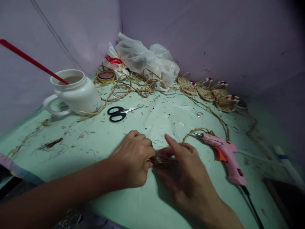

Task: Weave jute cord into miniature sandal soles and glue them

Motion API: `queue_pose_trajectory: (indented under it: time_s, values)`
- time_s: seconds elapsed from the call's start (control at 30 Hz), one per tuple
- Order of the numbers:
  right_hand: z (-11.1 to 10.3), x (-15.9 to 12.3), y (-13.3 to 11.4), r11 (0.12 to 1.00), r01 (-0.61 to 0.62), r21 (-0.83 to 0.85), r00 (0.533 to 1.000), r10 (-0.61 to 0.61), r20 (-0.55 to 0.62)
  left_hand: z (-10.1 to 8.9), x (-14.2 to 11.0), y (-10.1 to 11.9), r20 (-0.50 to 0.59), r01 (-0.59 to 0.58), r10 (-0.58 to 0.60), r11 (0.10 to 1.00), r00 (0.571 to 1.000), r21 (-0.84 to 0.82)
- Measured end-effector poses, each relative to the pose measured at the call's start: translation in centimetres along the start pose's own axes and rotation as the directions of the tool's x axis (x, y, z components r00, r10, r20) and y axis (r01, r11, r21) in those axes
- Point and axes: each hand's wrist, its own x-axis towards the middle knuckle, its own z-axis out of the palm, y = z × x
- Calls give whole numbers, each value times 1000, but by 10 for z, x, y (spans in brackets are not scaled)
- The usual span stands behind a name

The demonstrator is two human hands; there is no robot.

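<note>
My left hand is closed around a small bundle of brown plant fibres, whose loose strands stick out to the right. Most of what lies inside that fist is hidden. Beside the strands, my right hand has its fingers apart, with the lower part blurred by motion. Whether it touches the fibres I cannot tell. To its right, a pink glue gun with an orange trigger lies on the pale green table top. Black-handled scissors rest beyond my left hand.
A white mug holds liquid and a red stick. Braided rope winds along the back beside a tape roll and a plastic bag. Several woven pieces with red-and-white tips sit back right. Fibre scraps litter the left.
</note>
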Motion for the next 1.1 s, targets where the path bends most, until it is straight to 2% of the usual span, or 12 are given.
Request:
queue_pose_trajectory:
  time_s: [0.1,0.2,0.3,0.57,0.83,1.1]
  values:
    - [-18,-7,9,995,-69,-65,994,63,-89,-1,0,-1,12,-3,3,1000,1000,20]
    - [-26,-14,18,991,-93,-94,996,94,5,-3,-1,-1,28,-18,16,999,999,45]
    - [-21,-15,22,991,-109,-78,989,116,87,-2,-1,-1,34,-32,30,997,999,63]
    - [-10,-7,19,996,-76,56,995,73,63,-2,1,-1,0,-47,47,998,999,52]
    - [-2,-9,20,979,-185,90,983,185,7,-2,3,0,-22,-64,66,994,998,94]
    - [-1,-9,19,975,-197,107,980,198,-5,0,6,0,-19,-21,21,999,1000,36]
